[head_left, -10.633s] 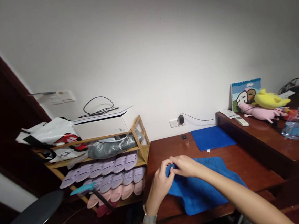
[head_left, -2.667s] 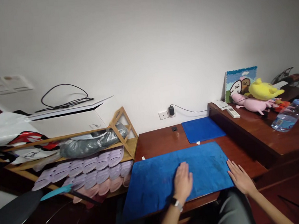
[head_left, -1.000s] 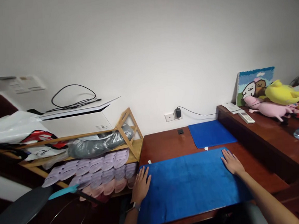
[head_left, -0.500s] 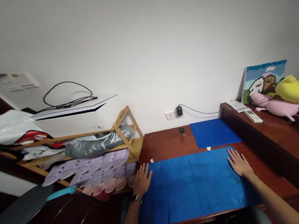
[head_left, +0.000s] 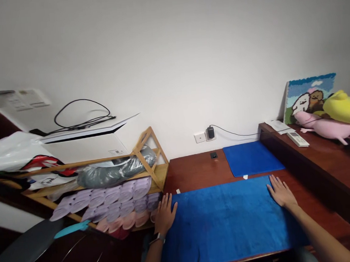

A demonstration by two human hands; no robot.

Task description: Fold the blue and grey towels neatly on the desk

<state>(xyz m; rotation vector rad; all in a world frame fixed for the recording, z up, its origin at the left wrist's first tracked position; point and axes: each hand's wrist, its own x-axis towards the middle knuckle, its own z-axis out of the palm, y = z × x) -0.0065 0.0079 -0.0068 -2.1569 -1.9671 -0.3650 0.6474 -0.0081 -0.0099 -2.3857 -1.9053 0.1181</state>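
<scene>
A blue cloth [head_left: 227,219] lies spread flat over the front of the reddish-brown desk [head_left: 193,170]. My left hand [head_left: 166,215] rests palm down at its left edge, fingers stretched out and pointing away from me. At the far right corner of the cloth, my right hand [head_left: 281,192] lies flat with its fingers apart. Neither hand holds anything. Behind the cloth, a second, folded blue cloth [head_left: 252,158] lies toward the back right of the desk. Small white tags show at the far edge of the spread cloth and the near edge of the folded one.
On the left stands a wooden rack [head_left: 159,176] with purple and pink slippers [head_left: 113,198] and a white box [head_left: 85,148]. A black adapter [head_left: 210,132] is plugged into the wall. Right, a raised ledge carries a remote control [head_left: 297,139] and a pink plush toy [head_left: 326,125].
Both hands stay flat at the sides of the spread cloth, almost unmoved. The whole scene sits slightly lower in the view.
</scene>
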